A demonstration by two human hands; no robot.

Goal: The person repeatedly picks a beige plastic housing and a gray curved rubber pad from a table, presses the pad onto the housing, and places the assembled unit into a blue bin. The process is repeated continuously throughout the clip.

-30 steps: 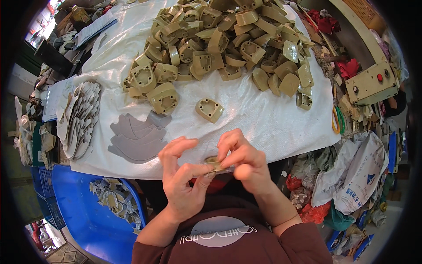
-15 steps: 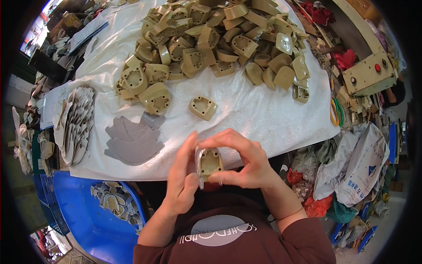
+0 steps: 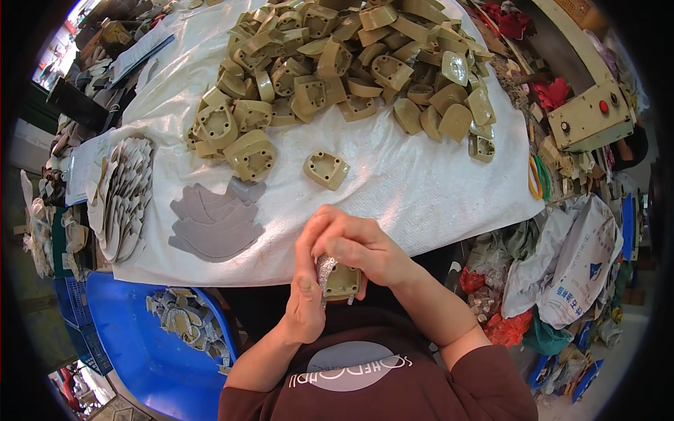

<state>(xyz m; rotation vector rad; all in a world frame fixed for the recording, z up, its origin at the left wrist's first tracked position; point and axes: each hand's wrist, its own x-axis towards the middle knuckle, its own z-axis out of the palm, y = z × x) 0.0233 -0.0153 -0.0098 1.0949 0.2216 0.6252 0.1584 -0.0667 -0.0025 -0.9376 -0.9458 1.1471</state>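
Observation:
Just off the table's near edge, I hold an olive-tan plastic shoe heel (image 3: 342, 281), its hollow face with small holes turned up. A thin, shiny greyish covering piece (image 3: 325, 277) lies along its left side. My left hand (image 3: 304, 302) presses against that side with its fingers upright. My right hand (image 3: 365, 249) is bent over the heel's far end, fingers curled toward the left fingers. The right fingertips are partly hidden. A single loose heel (image 3: 326, 170) lies beyond my hands, and flat grey cut pieces (image 3: 217, 221) are fanned out to its left.
A large pile of heels (image 3: 316, 77) covers the table's far part. At left stands a stack of pale cut pieces (image 3: 125, 203). A blue tub (image 3: 130, 344) with grey patterned pieces sits below. On the right are a control box (image 3: 591, 119) and plastic bags (image 3: 572, 266).
My right hand has moved left over the heel's far end, its fingers now curled beside the left fingers. The heel has shifted slightly nearer to me and to the right.

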